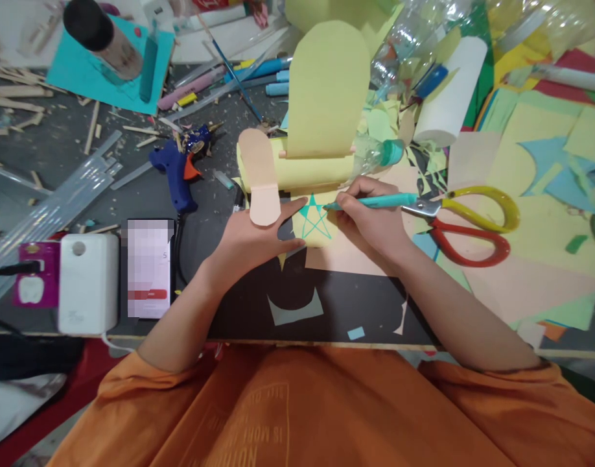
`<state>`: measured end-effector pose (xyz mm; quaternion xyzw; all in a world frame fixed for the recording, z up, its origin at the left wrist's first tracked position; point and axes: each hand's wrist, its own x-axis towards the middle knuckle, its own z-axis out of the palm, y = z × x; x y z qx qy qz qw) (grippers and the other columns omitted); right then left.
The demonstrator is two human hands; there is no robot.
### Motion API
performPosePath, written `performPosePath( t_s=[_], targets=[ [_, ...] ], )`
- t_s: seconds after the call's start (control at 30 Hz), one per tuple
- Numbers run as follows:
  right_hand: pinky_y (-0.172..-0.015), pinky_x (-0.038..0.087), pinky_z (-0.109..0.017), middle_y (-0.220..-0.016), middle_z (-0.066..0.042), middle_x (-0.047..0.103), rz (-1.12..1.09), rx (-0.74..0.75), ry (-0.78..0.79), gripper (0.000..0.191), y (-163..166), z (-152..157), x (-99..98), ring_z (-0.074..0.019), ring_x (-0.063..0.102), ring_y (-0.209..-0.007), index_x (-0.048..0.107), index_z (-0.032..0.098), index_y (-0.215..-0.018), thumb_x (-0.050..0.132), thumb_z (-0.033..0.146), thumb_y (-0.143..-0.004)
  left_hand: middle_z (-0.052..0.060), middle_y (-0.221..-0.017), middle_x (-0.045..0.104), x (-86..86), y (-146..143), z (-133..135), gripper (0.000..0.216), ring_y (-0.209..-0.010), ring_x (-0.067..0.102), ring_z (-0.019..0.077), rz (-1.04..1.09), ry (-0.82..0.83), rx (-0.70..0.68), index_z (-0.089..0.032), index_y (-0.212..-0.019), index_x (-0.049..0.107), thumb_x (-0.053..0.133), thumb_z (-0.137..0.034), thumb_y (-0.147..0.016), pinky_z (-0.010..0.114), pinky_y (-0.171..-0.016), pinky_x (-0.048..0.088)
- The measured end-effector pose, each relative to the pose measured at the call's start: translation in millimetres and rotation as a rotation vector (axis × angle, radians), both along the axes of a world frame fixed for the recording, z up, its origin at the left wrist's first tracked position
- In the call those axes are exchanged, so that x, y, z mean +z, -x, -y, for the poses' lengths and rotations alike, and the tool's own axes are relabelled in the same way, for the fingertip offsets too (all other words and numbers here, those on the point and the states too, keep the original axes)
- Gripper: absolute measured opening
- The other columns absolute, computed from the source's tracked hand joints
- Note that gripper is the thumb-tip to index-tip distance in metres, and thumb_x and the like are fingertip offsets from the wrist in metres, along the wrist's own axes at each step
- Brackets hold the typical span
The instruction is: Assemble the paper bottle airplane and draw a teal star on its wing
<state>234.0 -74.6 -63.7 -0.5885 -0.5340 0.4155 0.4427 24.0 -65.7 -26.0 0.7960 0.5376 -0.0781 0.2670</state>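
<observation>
My right hand (373, 217) grips a teal felt-tip pen (392, 200), its tip at a teal star drawn on a yellow paper flap (321, 242). Some of the star's upper points are coloured in. Thumb and forefinger apart, my left hand (246, 237) lies on the left edge of this flap. The flap hangs from a yellow paper-covered roll (302, 172), from which a tall round-topped yellow piece (329, 84) rises. A peach paper strip (261, 168) lies across the roll's left end and partly covers my left hand.
Scissors (465, 224) with yellow and red handles lie right of my right hand. On the left are a blue glue gun (175, 172), a phone (150, 269), a white power bank (88, 282) and clear glue sticks (59, 201). Paper sheets (535, 240) cover the right side.
</observation>
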Motion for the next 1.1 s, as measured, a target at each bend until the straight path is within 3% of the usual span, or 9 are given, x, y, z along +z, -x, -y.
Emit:
performPosePath(
  t_s=[0.37,0.53,0.77,0.97,1.1],
  targets=[
    [-0.055,0.032,-0.03,-0.052,0.004,0.049,-0.005,0.112,-0.002,0.024,-0.3,1.0,0.7,-0.0116,0.041,-0.055,0.047,0.022,-0.053,0.061,0.021,-0.073,-0.005,-0.151,0.057,1.8,-1.5,-1.1,0.067,-0.138,0.054,0.023,-0.014,0.027,0.0,-0.043,-0.151,0.043,0.067,-0.05,-0.089,0.029,-0.109,0.045],
    [-0.055,0.032,-0.029,-0.051,0.005,0.045,-0.033,-0.013,-0.002,0.026,0.0,-0.2,-0.6,-0.0116,0.041,-0.053,0.043,0.024,-0.054,0.059,0.02,-0.074,-0.005,-0.151,0.056,0.9,0.7,-0.7,0.066,-0.139,0.053,0.0225,-0.022,0.008,-0.004,-0.044,-0.151,0.042,0.066,-0.052,-0.09,0.028,-0.11,0.044],
    [-0.057,0.034,-0.03,-0.054,0.005,0.047,-0.006,0.063,-0.014,0.027,-1.1,-0.1,-1.1,-0.0121,0.042,-0.056,0.046,0.023,-0.056,0.062,0.021,-0.078,-0.005,-0.151,0.057,2.7,-0.7,-0.7,0.066,-0.138,0.053,0.0228,-0.013,0.026,0.008,-0.044,-0.151,0.043,0.066,-0.051,-0.089,0.028,-0.11,0.044],
    [-0.056,0.033,-0.029,-0.052,0.005,0.047,-0.009,-0.028,0.008,0.027,-2.0,0.4,-2.7,-0.0115,0.043,-0.054,0.044,0.023,-0.053,0.059,0.019,-0.075,-0.004,-0.15,0.058,1.4,-0.1,-0.4,0.066,-0.138,0.054,0.0235,-0.003,0.022,0.006,-0.042,-0.151,0.044,0.066,-0.051,-0.09,0.028,-0.111,0.044],
    [-0.057,0.034,-0.028,-0.053,0.006,0.045,-0.002,0.001,-0.004,0.026,-0.3,1.4,-2.5,-0.011,0.041,-0.056,0.045,0.023,-0.055,0.06,0.021,-0.076,-0.004,-0.151,0.057,0.7,-0.4,-0.3,0.066,-0.138,0.054,0.0245,0.009,0.013,0.001,-0.042,-0.151,0.045,0.067,-0.05,-0.089,0.03,-0.112,0.044]
  ],
)
